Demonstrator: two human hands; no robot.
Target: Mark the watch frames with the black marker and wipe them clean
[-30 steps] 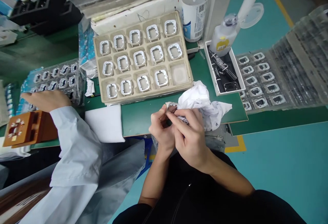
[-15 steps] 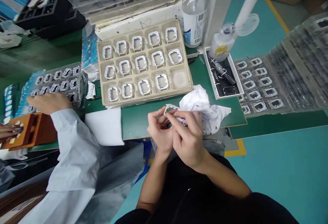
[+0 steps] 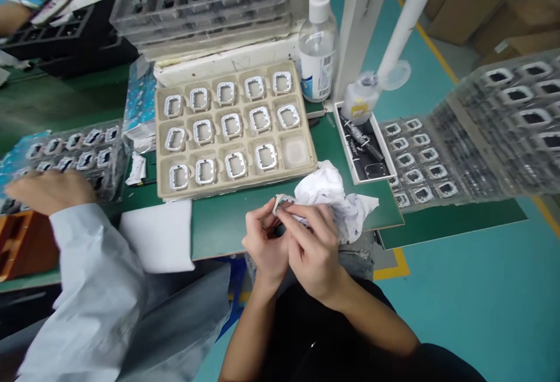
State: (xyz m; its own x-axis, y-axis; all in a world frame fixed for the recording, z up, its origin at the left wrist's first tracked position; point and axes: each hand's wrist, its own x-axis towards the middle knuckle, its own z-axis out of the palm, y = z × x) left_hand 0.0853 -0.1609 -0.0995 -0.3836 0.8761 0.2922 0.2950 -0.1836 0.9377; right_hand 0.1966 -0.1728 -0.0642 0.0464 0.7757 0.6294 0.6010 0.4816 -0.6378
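Observation:
My left hand (image 3: 265,241) and my right hand (image 3: 312,248) are closed together over the table's near edge, both pinching a small silver frame part (image 3: 282,201). A crumpled white cloth (image 3: 332,195) is bunched under my right fingers against the part. Beyond my hands lies a beige pulp tray (image 3: 236,186) with silver frames in its pockets; its near right pocket (image 3: 295,150) holds none.
A co-worker's hand (image 3: 48,191) in a pale sleeve rests on a clear tray of parts (image 3: 70,151) at the left. Pump bottle (image 3: 318,49), small squeeze bottle (image 3: 357,101) and a white box of tools (image 3: 363,146) stand behind. Clear trays (image 3: 420,160) extend right.
The view has shifted, so everything sits lower and to the left. My hands keep hold of the frame part and cloth, turning it slightly. The co-worker's hand has moved left.

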